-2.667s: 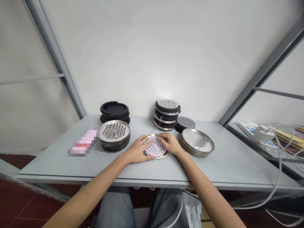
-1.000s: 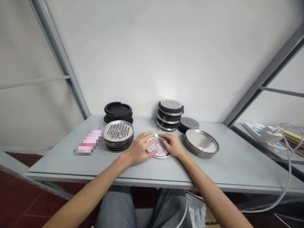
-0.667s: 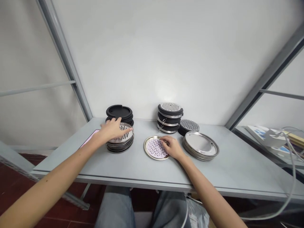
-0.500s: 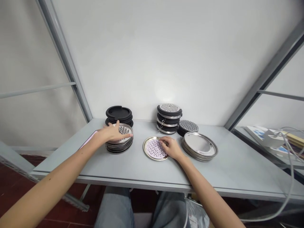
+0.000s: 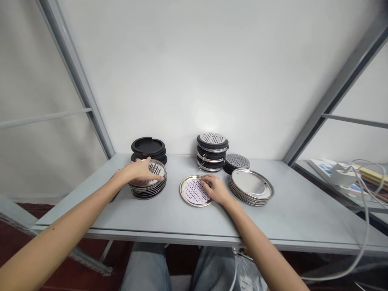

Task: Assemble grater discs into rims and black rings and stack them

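Note:
My left hand spans the top of a stack of round metal grater discs at the left. Its thumb and forefinger are spread apart over the top disc; its other fingers are partly hidden. Before me on the table lies a shallow round metal plate with a pale purple grater disc in it. The curled fingers of my right hand hold the right edge of the plate, close to the purple disc. Exactly where those fingertips press is hidden.
Black rings are stacked behind my left hand. Several black-and-metal assembled graters stand at the back centre. Beside them are grey grater discs and a pile of metal plates. A white cable hangs at the right.
My left hand has come down slightly onto the stacked discs, its thumb lower and nearer the rim. My right hand stays at the plate. The view has shifted a little.

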